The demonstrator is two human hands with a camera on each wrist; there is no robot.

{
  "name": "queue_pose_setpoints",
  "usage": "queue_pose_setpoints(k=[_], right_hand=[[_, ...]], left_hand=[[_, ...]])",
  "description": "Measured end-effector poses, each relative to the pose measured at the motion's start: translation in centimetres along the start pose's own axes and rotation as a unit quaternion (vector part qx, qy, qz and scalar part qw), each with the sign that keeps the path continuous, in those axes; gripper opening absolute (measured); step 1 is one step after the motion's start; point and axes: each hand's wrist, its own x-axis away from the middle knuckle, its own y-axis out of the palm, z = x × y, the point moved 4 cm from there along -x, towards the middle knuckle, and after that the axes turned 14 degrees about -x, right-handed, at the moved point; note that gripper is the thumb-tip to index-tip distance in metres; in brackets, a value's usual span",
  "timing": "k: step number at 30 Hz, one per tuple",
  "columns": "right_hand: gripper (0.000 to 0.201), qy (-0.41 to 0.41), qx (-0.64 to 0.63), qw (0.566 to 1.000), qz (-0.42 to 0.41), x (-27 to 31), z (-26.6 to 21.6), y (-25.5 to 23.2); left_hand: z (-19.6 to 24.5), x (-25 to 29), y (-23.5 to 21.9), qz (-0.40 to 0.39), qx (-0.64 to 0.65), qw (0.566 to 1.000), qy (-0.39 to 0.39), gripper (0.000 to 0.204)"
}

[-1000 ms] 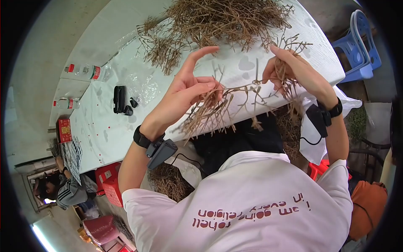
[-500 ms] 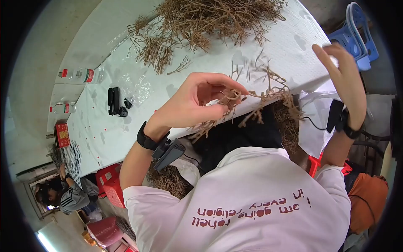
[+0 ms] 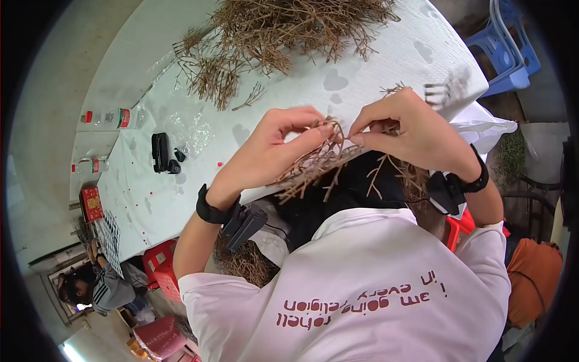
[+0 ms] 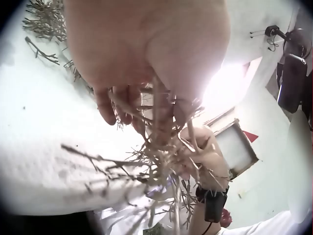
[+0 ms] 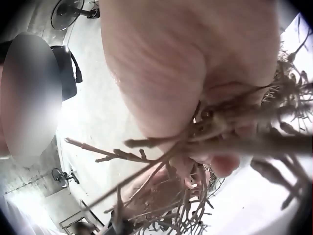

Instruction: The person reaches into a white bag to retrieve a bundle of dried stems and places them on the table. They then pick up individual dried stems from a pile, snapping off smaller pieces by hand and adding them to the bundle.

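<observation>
Close above the near table edge, my left hand (image 3: 265,148) grips a bunch of dry brown twigs (image 3: 313,172), thumb and fingers curled round the stems. My right hand (image 3: 416,130) faces it, its thumb and fingertips pinched together right beside the left fingertips. Twigs stick out on both sides of the right hand, and in the right wrist view a thick branch (image 5: 244,145) crosses under its palm. Forked twig ends (image 4: 102,161) spread below the left hand in the left wrist view. Part of the stems is hidden inside both hands.
A large heap of twigs (image 3: 301,30) lies at the far side of the white-covered table (image 3: 368,72), with a loose sprig (image 3: 250,96) near it. Black small devices (image 3: 160,152) and plastic bottles (image 3: 123,117) stand to the left. Blue stools (image 3: 506,54) are at right.
My right hand let go of its twigs, swung out to the right, then came back to the left hand and took hold of twigs again. The left hand kept its bunch.
</observation>
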Motion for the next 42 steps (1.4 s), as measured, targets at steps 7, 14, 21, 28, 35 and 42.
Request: queue_pose_setpoints(k=[7, 14, 21, 28, 35, 42], right_hand=[[0.012, -0.27, 0.017, 0.963, 0.022, -1.3, 0.2, 0.1], [0.017, -0.008, -0.209, 0.977, -0.038, -1.5, 0.1, 0.7], [0.019, 0.014, -0.12, 0.992, -0.046, -1.5, 0.3, 0.4], [0.018, 0.016, -0.037, 0.996, -0.078, -1.4, 0.6, 0.9], [0.017, -0.02, -0.04, 0.991, -0.126, -1.0, -0.1, 0.1], [0.013, -0.148, 0.004, 0.981, -0.127, -0.4, -0.3, 0.2]], left_hand=[[2.6, 0.4, -0.1, 0.064, -0.343, 0.919, 0.182, 0.015], [1.1, 0.0, -0.3, 0.051, -0.128, 0.984, 0.117, 0.014], [-0.5, -0.6, 0.8, 0.019, 0.024, 0.999, -0.032, 0.014], [-0.8, -0.2, 1.5, -0.045, -0.121, 0.991, -0.03, 0.019], [-0.6, 1.1, 2.1, -0.043, -0.1, 0.993, -0.048, 0.024], [0.3, 2.8, 1.4, -0.06, -0.178, 0.982, 0.0, 0.025]])
